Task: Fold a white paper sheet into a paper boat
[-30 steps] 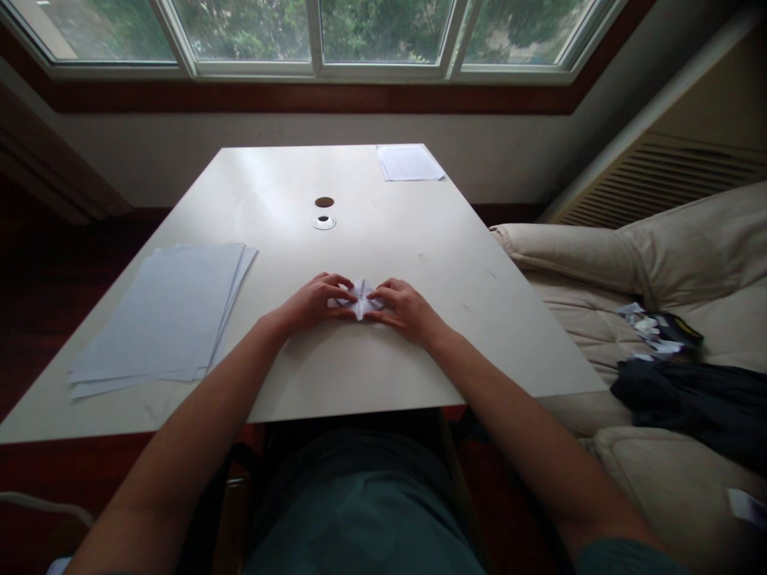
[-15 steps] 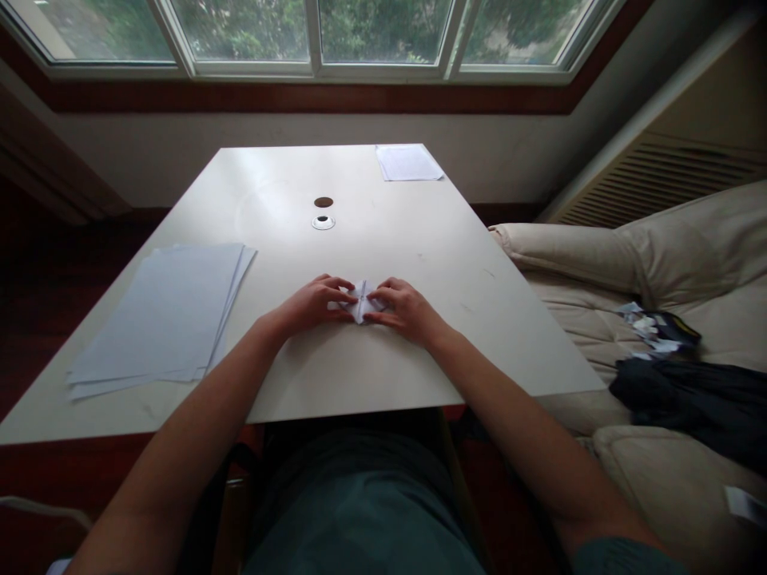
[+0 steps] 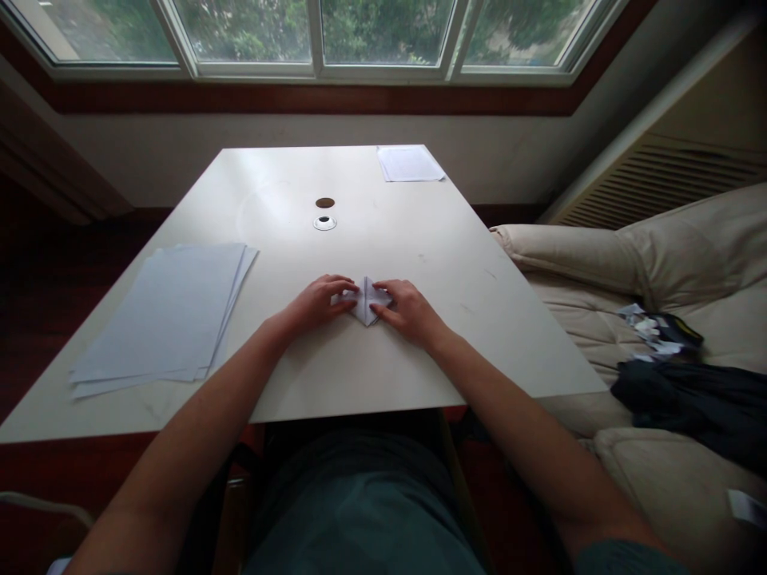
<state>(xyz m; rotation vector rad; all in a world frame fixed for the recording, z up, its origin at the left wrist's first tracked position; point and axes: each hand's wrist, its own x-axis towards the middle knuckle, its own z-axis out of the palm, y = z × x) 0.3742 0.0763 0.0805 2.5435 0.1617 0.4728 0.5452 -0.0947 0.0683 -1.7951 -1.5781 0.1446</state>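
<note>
A small folded piece of white paper lies on the white table in front of me, pointed toward me. My left hand rests on its left side with the fingertips pressed onto the paper. On its right side my right hand presses down in the same way, fingers curled over the edge. Both hands hold the folded paper flat against the tabletop.
A stack of white sheets lies at the table's left. A smaller sheet sits at the far edge. Two round cable holes are mid-table. A beige sofa with dark clothing and scraps stands right of the table.
The folded paper now lies flatter and shows a downward point between my hands. My fingers have shifted slightly closer to the fold's upper edge.
</note>
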